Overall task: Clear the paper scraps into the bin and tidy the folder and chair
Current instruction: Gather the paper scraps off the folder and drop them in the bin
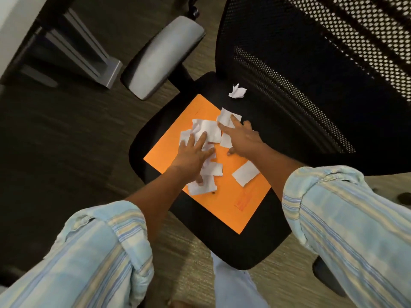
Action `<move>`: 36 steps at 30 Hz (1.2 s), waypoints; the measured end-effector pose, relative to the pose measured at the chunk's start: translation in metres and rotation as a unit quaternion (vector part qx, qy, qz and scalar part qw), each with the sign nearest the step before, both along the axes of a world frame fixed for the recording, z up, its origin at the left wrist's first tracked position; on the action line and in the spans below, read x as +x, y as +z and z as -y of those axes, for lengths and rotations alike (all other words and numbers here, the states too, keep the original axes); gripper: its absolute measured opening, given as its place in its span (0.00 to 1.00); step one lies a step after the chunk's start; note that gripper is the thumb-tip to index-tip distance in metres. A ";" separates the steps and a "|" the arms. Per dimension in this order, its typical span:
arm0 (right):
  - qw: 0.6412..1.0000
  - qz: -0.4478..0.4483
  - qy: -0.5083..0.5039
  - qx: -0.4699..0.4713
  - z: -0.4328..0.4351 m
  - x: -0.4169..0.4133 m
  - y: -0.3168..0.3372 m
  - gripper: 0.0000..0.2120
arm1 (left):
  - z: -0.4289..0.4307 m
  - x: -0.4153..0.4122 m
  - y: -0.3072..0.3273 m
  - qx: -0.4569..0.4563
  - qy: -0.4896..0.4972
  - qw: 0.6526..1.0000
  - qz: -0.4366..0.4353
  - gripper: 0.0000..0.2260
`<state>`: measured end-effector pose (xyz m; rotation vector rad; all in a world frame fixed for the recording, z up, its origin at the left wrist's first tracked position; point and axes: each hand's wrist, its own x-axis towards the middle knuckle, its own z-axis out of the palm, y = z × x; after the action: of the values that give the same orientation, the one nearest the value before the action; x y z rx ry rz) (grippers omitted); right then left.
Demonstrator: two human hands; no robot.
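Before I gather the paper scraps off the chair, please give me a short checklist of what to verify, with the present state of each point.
1. Both hands on the scraps: ok. Left hand and right hand lie flat and open on the pile of paper scraps.
2. Scraps together: not ok. One crumpled scrap lies apart on the chair seat, off the orange folder; a flat scrap lies apart on the folder.
3. Folder flat on the seat: ok.
4. Bin within reach: cannot tell, no bin in view.
5. Scraps on the floor: none seen in view.
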<state>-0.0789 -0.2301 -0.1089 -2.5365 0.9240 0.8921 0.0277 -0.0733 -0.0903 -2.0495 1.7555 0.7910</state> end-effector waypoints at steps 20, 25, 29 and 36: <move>0.958 0.217 -0.189 -0.017 -0.046 -0.031 0.006 0.25 | -0.017 -0.008 -0.005 -0.141 0.025 0.990 0.012 0.08; 0.969 0.179 -0.169 0.014 -0.042 -0.029 0.003 0.41 | -0.023 -0.010 -0.006 -0.190 0.042 0.981 0.020 0.11; 0.966 0.202 -0.160 0.020 -0.042 -0.033 0.002 0.30 | -0.017 -0.012 -0.007 -0.169 0.102 0.979 0.057 0.10; 0.938 0.272 -0.214 0.008 -0.052 -0.042 -0.003 0.21 | -0.012 -0.008 -0.012 -0.136 0.125 0.983 0.002 0.12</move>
<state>-0.1208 -0.1784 -0.1120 -2.2353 1.1856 0.0574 0.0200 -0.0616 -0.1027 -2.4862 1.7032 0.6407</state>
